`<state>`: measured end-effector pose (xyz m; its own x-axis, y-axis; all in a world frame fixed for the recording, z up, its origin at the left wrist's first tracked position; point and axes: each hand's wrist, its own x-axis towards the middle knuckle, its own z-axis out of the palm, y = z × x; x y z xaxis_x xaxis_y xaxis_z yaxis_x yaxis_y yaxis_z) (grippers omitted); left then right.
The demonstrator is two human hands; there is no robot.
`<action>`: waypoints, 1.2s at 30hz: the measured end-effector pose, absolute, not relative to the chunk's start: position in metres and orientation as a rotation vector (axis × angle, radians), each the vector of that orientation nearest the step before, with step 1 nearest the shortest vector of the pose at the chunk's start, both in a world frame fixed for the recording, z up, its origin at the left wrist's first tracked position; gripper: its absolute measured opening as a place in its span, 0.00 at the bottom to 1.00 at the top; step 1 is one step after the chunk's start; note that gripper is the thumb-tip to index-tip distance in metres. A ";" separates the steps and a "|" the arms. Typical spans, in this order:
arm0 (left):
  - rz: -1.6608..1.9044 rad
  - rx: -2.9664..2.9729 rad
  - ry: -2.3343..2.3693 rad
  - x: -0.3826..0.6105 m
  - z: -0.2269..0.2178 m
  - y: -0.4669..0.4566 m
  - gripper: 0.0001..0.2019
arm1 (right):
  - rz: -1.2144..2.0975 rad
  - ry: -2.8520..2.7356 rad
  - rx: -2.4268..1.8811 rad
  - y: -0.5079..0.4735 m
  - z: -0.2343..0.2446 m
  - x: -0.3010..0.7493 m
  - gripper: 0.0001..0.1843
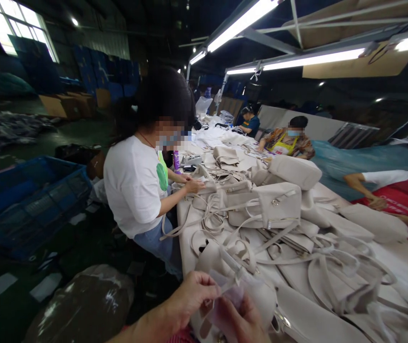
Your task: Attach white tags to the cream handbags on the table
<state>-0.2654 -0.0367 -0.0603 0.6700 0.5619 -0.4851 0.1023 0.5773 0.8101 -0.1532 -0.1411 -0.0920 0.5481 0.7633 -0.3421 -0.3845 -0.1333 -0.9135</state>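
Note:
At the table's near edge, my left hand [197, 294] is closed in a pinch, thumb against fingers, on a thin translucent white wrap [233, 289]. Close beside it, my right hand [242, 320] has its fingers closed on the lower part of the same wrap. A narrow strip, perhaps a strap, runs through the wrap; its far end is hard to make out. Just behind my hands lies a beige bag [209, 257] with metal fittings, partly hidden by them. More beige straps [213, 216] coil on the tabletop beyond.
Beige bags [279, 205] are heaped along the long table [186, 238]. A co-worker in a white shirt [132, 186] stands at the left side; others sit across. A blue crate [28, 200] and a full plastic sack [86, 305] stand on the floor at left.

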 end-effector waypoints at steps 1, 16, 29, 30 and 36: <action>0.321 0.959 0.829 -0.264 -0.062 -0.037 0.17 | 1.068 -0.356 -1.356 -0.142 -0.094 -0.154 0.26; 0.422 0.946 0.738 -0.288 -0.070 -0.034 0.32 | 1.251 -0.128 -1.264 -0.134 -0.086 -0.176 0.22; 0.189 1.043 0.619 -0.302 -0.072 -0.026 0.16 | 1.267 -0.450 -1.506 -0.143 -0.067 -0.158 0.23; 0.164 1.047 0.629 -0.303 -0.070 -0.025 0.17 | 1.282 -0.465 -1.516 -0.144 -0.071 -0.157 0.23; 0.173 0.896 0.596 -0.307 -0.066 -0.029 0.20 | 1.238 -0.522 -1.571 -0.150 -0.089 -0.157 0.24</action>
<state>-0.3066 -0.0291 -0.0664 0.8255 0.3829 -0.4146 0.1007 0.6229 0.7758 -0.1568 -0.1500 -0.0887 0.3768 0.8098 -0.4497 -0.2435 -0.3819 -0.8916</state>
